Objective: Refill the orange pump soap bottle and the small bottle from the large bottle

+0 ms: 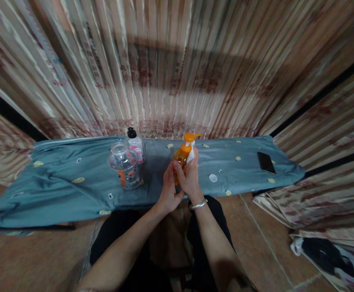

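An amber pump bottle (181, 153) with an orange pump head stands upright between my two hands, close to the front edge of the covered table. My left hand (167, 190) is closed around its lower left side. On the other side my right hand (190, 177) wraps it, thumb across the front and fingers going behind. Something white (191, 153) shows between the right fingers and the bottle; its kind cannot be made out. The hands hide most of the bottle's lower part.
Left of my hands stand a clear plastic jar (125, 166) and a bottle with a black cap (135, 145). A white round disc (213, 178) and a dark phone-like slab (266, 162) lie to the right on the teal cloth (244, 178). Curtains (165, 61) hang behind.
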The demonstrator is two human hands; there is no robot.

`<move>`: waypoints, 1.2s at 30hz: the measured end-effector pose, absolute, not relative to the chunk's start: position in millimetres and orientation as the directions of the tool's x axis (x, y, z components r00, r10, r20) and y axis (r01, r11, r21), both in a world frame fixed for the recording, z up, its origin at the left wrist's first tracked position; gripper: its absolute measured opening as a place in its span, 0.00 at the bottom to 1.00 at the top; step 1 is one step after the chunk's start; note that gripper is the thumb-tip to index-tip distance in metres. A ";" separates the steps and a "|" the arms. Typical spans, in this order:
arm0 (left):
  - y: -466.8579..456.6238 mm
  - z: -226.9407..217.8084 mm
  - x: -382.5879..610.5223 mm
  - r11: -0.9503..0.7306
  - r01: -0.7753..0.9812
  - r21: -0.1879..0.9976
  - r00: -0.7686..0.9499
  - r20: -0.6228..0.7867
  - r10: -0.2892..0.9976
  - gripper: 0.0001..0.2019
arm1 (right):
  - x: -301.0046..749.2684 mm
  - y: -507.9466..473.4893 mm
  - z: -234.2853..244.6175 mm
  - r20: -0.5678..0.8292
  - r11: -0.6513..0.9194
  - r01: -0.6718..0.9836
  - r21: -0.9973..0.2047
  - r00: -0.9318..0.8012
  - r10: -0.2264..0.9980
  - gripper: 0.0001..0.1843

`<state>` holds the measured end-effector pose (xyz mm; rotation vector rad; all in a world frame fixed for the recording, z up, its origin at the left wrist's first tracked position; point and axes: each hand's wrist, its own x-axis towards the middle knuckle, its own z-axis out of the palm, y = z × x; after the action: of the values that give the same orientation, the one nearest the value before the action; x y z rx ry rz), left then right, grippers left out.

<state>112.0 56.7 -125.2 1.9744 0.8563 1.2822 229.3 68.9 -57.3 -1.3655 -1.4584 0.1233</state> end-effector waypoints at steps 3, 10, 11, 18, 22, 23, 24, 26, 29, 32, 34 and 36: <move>53.7 -121.9 107.4 -0.634 0.169 0.755 0.344 0.557 0.756 0.49 | 218.6 61.5 -62.2 0.627 0.309 0.673 -0.672 0.295 0.721 0.42; 68.7 -106.7 88.6 -0.430 0.082 0.899 0.253 0.399 0.882 0.37 | 219.7 58.8 -67.1 0.659 0.314 0.721 -0.618 0.257 0.707 0.36; 73.4 -105.7 86.7 -0.403 0.070 0.912 0.240 0.377 0.895 0.37 | 222.5 59.0 -67.1 0.662 0.323 0.722 -0.612 0.245 0.708 0.36; 119.8 -99.1 106.4 -0.230 -0.130 0.964 0.169 0.251 0.953 0.38 | 233.5 54.5 -70.8 0.706 0.386 0.732 -0.561 0.181 0.685 0.36; 135.3 -93.7 124.8 -0.190 -0.265 0.945 0.217 0.251 0.943 0.31 | 231.5 51.3 -74.0 0.709 0.371 0.746 -0.554 0.188 0.680 0.38; 135.7 -92.7 126.8 -0.189 -0.286 0.939 0.223 0.257 0.940 0.30 | 231.7 51.1 -74.1 0.707 0.366 0.747 -0.555 0.192 0.681 0.38; 134.9 -92.1 127.8 -0.191 -0.300 0.935 0.223 0.264 0.939 0.30 | 232.7 51.3 -73.8 0.707 0.365 0.747 -0.556 0.194 0.680 0.38; 130.4 -91.8 126.7 -0.201 -0.307 0.930 0.213 0.273 0.938 0.31 | 237.3 52.6 -72.1 0.711 0.375 0.741 -0.557 0.191 0.677 0.38; 118.6 -93.9 120.8 -0.224 -0.279 0.934 0.198 0.284 0.938 0.34 | 248.7 55.8 -68.7 0.709 0.397 0.717 -0.573 0.191 0.679 0.36; 104.8 -97.7 114.4 -0.255 -0.225 0.941 0.201 0.301 0.932 0.38 | 254.5 58.0 -68.1 0.698 0.390 0.709 -0.588 0.200 0.687 0.35; 96.9 -100.2 111.6 -0.273 -0.182 0.945 0.207 0.308 0.929 0.40 | 250.0 57.5 -69.2 0.690 0.381 0.714 -0.587 0.194 0.698 0.36; 91.6 -102.3 110.4 -0.287 -0.144 0.947 0.212 0.313 0.926 0.41 | 239.2 55.4 -69.7 0.678 0.362 0.723 -0.588 0.196 0.709 0.38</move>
<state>110.4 91.6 -102.3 1.4446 0.7921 1.2960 239.2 55.4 -69.7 -1.3489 -1.5146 -0.0162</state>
